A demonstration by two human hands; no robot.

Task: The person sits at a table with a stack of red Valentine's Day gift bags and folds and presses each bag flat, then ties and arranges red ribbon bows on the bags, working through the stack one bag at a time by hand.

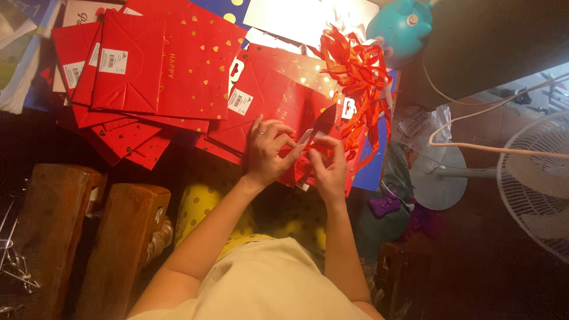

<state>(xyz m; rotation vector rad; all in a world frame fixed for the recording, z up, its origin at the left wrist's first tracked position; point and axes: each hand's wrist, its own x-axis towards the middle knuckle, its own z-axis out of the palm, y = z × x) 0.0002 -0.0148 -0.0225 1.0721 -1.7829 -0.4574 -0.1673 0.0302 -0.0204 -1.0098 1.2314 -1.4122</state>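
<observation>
My left hand (268, 151) and my right hand (327, 167) meet over a flat red gift bag (278, 98) dotted with gold hearts. Both pinch its upper edge, where a white inner flap (306, 137) shows between the fingers. A strand of orange-red ribbon (323, 151) runs under my right fingers; I cannot tell whether they grip it. A tangled bunch of the same ribbon (355, 71) lies just beyond the bag, to the right.
A stack of folded red gift bags (142, 65) with white labels sits at the upper left. A turquoise rounded object (400, 24) stands at the top. A white fan (533, 184) and its round base (435, 178) stand to the right. Wooden blocks (89, 231) are at the lower left.
</observation>
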